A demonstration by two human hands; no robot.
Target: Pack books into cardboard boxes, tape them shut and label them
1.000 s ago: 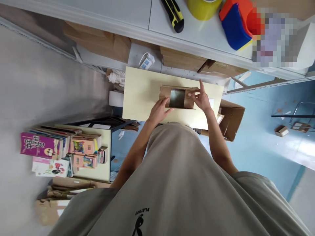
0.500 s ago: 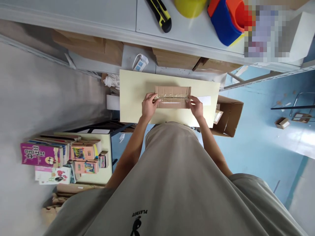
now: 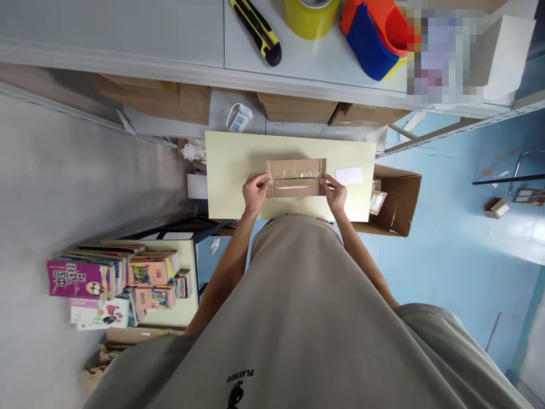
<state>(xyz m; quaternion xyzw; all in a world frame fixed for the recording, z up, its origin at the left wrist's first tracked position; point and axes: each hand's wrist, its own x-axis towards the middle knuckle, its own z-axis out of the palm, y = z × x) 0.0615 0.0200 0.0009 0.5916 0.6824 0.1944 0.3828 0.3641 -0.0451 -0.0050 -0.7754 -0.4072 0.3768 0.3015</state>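
Note:
A small brown cardboard box (image 3: 293, 168) lies on a pale yellow board (image 3: 230, 153), with clear shiny tape along the seam across its middle. My left hand (image 3: 255, 193) pinches the box's left end near the seam, thumb and fingers close together. At the opposite end, my right hand (image 3: 334, 194) grips the edge in the same way. The underside of the box is hidden. Just beyond my right fingers, a white paper slip (image 3: 348, 175) rests on the board.
On the grey shelf (image 3: 128, 34) above are a utility knife (image 3: 258, 31), a yellow tape roll (image 3: 313, 20) and a red-and-blue tape dispenser (image 3: 370, 48). An open carton (image 3: 400, 199) stands at the right. Stacked books (image 3: 80, 278) sit lower left. A power strip (image 3: 240, 118) lies behind the board.
The whole view has shifted slightly, so the shelf items appear further left and the board lower. Both hands stay at the box's ends; more of the white slip shows beside my right hand.

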